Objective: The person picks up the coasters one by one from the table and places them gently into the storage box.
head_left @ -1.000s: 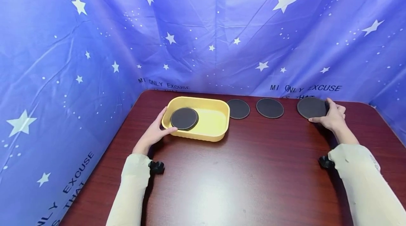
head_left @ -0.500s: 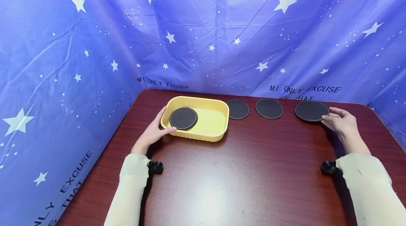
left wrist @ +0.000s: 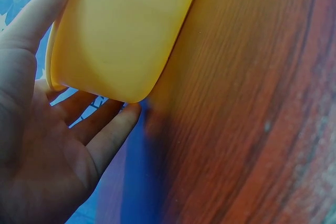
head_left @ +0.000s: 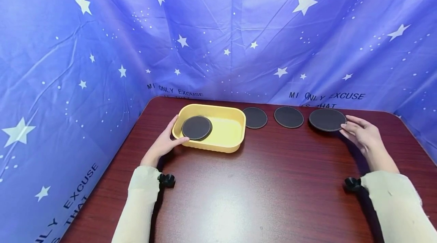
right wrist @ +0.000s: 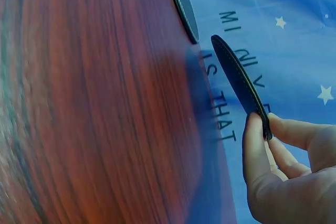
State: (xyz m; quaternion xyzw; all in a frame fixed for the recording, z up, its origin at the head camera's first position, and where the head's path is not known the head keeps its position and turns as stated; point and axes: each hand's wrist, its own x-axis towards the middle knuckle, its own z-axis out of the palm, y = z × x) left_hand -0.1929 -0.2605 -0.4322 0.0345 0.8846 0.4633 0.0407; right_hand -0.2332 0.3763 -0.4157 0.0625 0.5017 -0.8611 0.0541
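Note:
My right hand (head_left: 365, 137) pinches a round black coaster (head_left: 327, 119) by its right edge. In the right wrist view that coaster (right wrist: 239, 80) is seen nearly edge-on, raised off the table between thumb and fingers. My left hand (head_left: 162, 145) holds the left end of a yellow rectangular tray (head_left: 218, 147), thumb over the near rim. Fingers (left wrist: 113, 137) reach beneath its corner in the left wrist view. Inside the tray, at its left, lies a small stack of black coasters (head_left: 196, 127). Two more, a middle coaster (head_left: 288, 117) and a left coaster (head_left: 255, 118), lie flat right of the tray.
The dark red wooden table (head_left: 259, 190) reaches back to a blue star-patterned cloth (head_left: 232, 27), which also hangs along the left side. The left coaster sits close against the tray's right end, partly hidden by it. A black wrist mount (head_left: 352, 184) sits at the right cuff.
My right hand has lifted the rightmost coaster off the table and carried it a little to the left, toward the middle coaster. The left hand and the tray have stayed in place.

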